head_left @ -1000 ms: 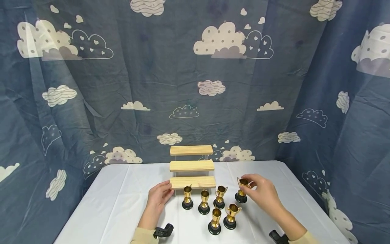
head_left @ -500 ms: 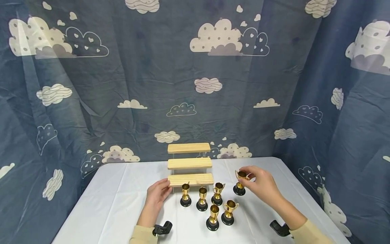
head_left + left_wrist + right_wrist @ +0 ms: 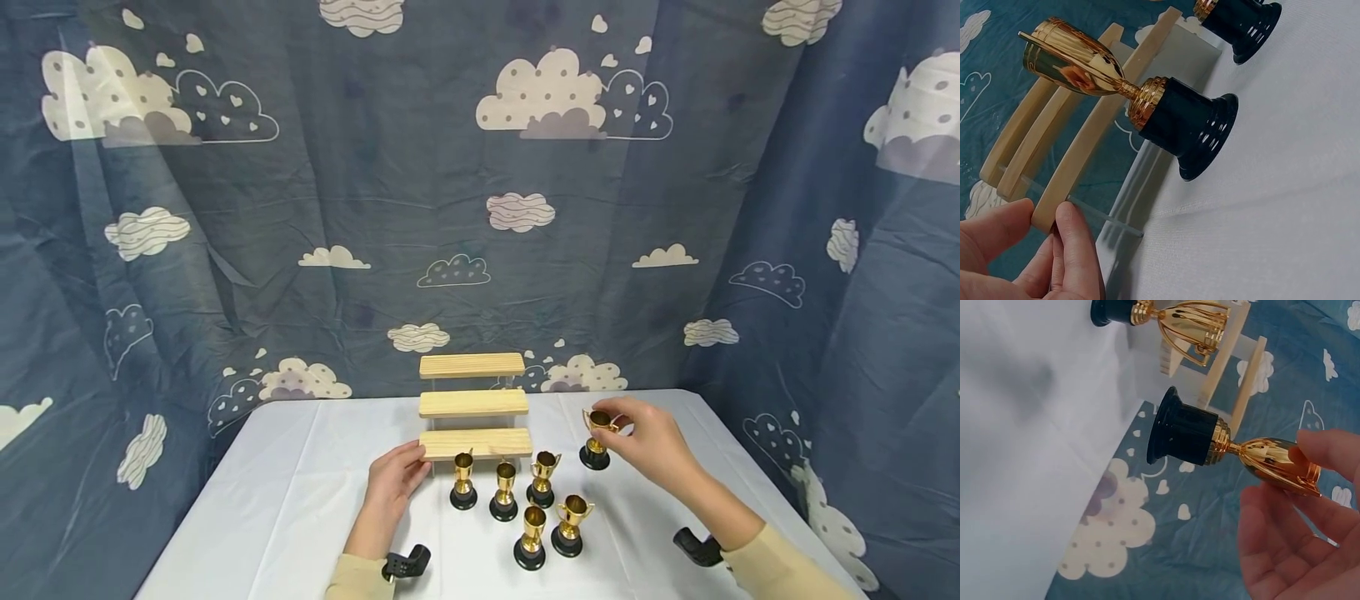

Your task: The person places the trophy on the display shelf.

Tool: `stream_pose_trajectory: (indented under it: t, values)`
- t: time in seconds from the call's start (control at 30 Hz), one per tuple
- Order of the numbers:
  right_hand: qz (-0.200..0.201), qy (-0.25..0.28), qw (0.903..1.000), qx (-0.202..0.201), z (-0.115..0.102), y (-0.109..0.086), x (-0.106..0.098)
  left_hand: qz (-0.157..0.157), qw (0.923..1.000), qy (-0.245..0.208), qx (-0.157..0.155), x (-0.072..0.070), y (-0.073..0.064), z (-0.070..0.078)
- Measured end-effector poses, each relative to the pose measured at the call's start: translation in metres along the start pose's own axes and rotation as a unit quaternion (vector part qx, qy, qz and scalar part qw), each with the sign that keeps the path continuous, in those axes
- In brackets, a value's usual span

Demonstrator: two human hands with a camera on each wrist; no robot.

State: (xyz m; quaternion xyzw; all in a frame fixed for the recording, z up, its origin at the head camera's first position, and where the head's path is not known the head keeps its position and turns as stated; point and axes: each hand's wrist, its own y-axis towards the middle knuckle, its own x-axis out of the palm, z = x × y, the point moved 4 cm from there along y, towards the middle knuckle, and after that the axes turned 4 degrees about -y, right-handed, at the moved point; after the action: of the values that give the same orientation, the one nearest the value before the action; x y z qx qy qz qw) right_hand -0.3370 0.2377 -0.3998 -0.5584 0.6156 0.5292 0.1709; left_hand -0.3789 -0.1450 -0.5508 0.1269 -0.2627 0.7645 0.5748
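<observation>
I see a white-covered table (image 3: 285, 500) against a blue cloud-print curtain (image 3: 397, 167). The left hand (image 3: 393, 485) pinches the wooden bottom shelf (image 3: 476, 443); the right hand (image 3: 651, 437) pinches one trophy (image 3: 596, 446) right of it, near five other trophies (image 3: 503, 503).

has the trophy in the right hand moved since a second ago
Yes, upward in the head view: the trophy in the right hand had its base below the shelf's lowest plank, and now that base is about level with the plank's lower edge.
</observation>
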Motion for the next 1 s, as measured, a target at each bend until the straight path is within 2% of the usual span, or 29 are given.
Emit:
stream_pose_trajectory:
  t: [0.33, 0.83, 1.0]
  values:
    - [-0.006, -0.004, 0.9999, -0.010, -0.014, 0.016, 0.000, 0.000, 0.9999, 0.008, 0.007, 0.001, 0.000, 0.002]
    - [-0.016, 0.005, 0.9989, -0.043, -0.034, 0.042, 0.003, -0.017, 0.9995, 0.019, 0.017, 0.002, 0.000, 0.002]
    - [-0.016, 0.010, 0.9990, -0.042, -0.039, 0.050, 0.004, -0.008, 0.9994, 0.027, 0.017, 0.001, 0.000, 0.003]
